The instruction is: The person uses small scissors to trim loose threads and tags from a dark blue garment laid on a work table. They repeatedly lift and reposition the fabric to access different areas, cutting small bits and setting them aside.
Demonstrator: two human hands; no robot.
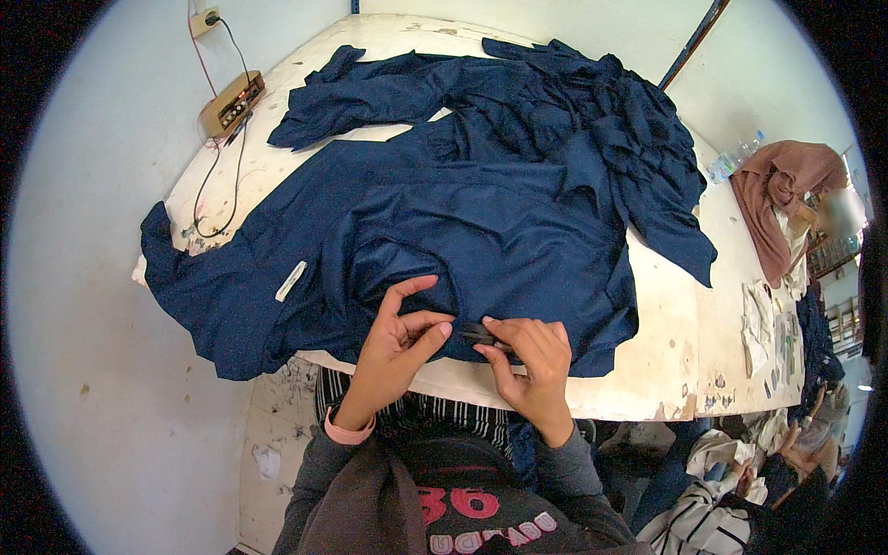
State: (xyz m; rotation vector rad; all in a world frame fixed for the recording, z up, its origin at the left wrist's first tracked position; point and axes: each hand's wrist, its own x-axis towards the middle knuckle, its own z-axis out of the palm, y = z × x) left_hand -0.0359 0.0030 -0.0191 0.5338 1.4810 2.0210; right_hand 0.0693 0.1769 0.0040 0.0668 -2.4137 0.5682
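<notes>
A large navy blue garment [481, 231] lies spread over a worn white table [666, 361], with more navy cloth heaped at the back. A small white label [290, 280] shows on its left part. My left hand [400, 344] pinches the garment's near hem between thumb and fingers. My right hand [529, 356] grips the same hem just to the right, together with a small dark object [479, 333] that I cannot make out. The two hands almost touch at the table's front edge.
A tan box with red lights [233, 104] sits at the table's far left corner, its cables [220, 194] running to a wall socket [203, 20]. A person in a brown head cover [786, 185] is at the right, beside plastic bottles [731, 162]. Cloth scraps lie at lower right.
</notes>
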